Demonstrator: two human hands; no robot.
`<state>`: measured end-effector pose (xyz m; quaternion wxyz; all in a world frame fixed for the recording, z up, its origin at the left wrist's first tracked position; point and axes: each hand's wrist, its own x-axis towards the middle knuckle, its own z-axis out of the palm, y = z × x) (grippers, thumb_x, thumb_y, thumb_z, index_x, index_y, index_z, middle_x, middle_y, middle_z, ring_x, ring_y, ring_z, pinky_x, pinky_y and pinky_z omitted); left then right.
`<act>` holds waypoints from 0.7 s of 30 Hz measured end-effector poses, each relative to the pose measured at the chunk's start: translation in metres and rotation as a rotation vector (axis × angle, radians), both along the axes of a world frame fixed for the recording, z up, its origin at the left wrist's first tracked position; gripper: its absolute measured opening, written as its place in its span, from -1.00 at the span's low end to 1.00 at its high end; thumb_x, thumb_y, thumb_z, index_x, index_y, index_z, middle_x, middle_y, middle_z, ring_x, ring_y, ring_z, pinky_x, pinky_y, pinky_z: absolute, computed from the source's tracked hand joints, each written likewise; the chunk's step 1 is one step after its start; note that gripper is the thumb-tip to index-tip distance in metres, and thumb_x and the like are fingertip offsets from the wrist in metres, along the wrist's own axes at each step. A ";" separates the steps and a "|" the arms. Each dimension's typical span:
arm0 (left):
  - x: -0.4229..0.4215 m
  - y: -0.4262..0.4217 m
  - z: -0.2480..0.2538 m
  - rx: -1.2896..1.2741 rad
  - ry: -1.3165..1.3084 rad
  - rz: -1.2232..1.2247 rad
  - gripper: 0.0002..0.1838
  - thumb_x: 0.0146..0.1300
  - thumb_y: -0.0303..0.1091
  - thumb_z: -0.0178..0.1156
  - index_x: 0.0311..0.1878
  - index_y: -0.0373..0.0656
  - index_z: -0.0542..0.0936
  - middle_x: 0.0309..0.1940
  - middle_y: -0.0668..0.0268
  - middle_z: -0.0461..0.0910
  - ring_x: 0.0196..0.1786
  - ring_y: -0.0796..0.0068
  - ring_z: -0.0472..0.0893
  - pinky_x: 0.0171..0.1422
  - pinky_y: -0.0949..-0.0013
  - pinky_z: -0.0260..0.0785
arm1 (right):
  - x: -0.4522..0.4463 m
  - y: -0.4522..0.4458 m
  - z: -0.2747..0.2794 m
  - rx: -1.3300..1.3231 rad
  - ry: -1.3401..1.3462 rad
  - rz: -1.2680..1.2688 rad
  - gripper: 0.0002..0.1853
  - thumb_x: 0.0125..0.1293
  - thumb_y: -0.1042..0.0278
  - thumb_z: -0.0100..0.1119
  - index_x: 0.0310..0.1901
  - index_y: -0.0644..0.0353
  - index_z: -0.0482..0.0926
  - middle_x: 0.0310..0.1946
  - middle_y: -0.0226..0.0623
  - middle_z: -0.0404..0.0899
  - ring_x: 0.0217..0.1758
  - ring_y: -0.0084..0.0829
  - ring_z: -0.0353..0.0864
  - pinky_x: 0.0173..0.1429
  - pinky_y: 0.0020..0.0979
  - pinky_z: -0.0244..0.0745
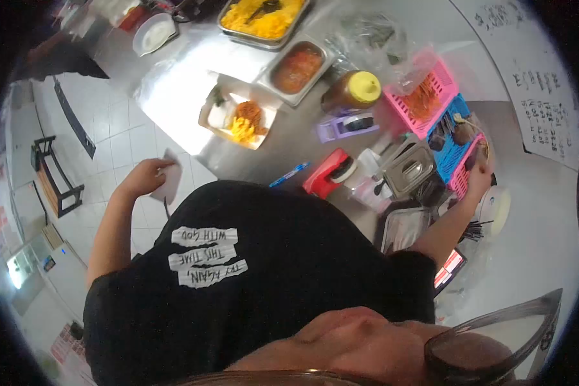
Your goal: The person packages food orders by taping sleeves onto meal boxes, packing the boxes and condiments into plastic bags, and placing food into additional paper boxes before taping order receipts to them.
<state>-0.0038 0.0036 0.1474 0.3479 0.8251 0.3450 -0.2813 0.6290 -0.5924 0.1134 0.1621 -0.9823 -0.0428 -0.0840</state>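
My left hand (149,177) is out at the left, above the tiled floor, its fingers closed on a pale flat sheet (168,183) that looks like paper. At the far right, my right hand (479,175) reaches into the pink basket (459,182) at the end of the counter. Its fingers are bunched together, and what they hold, if anything, is hidden. An open takeaway box (269,122) stands on the steel counter in front of me, holding white rice, a browned piece of food and yellow scrambled bits.
Behind the box are a tray of yellow food (254,26) and a pan of red sauce (297,67). A yellow-capped bottle (363,89), a purple tape dispenser (347,127), a red tape dispenser (328,172), a blue pen (289,174) and a blue basket (449,151) stand between box and right arm.
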 end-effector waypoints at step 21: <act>0.054 -0.081 -0.178 -0.219 -0.817 -0.482 -0.44 0.06 -0.56 0.23 0.21 -0.15 0.48 0.22 0.05 0.36 0.11 0.02 0.50 0.17 0.22 0.41 | -0.468 0.315 -0.128 0.037 0.346 0.147 -0.34 0.26 0.29 0.14 0.32 0.33 0.12 -0.27 0.01 0.64 -0.25 -0.03 0.68 -0.17 -0.10 0.54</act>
